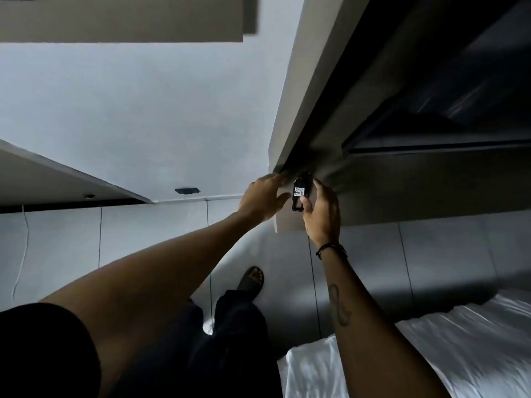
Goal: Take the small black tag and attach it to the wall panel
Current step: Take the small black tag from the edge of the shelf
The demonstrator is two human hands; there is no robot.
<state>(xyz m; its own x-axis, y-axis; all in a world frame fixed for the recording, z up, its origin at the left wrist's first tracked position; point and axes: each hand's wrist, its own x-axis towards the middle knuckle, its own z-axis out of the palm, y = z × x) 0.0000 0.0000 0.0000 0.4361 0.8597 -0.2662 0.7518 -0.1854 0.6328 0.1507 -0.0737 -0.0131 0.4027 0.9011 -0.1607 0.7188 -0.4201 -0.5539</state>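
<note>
One small black plastic tag [299, 194], bearing a white label with handwritten digits, sits upright against the lower corner of the grey-brown wall panel [290, 222], its top reaching into the dark recess where the panel meets the ledge above. The right hand [321, 214] pinches its lower edge between thumb and fingers [321, 186], probably to steer the top end into place. The left hand [260, 198] rests with fingers loosely spread on the panel's edge just beside the tag, holding nothing, likely steadying or feeling for the slot. Below lie one sandalled foot [253, 280] on the floor and one white bed [431, 349].
</note>
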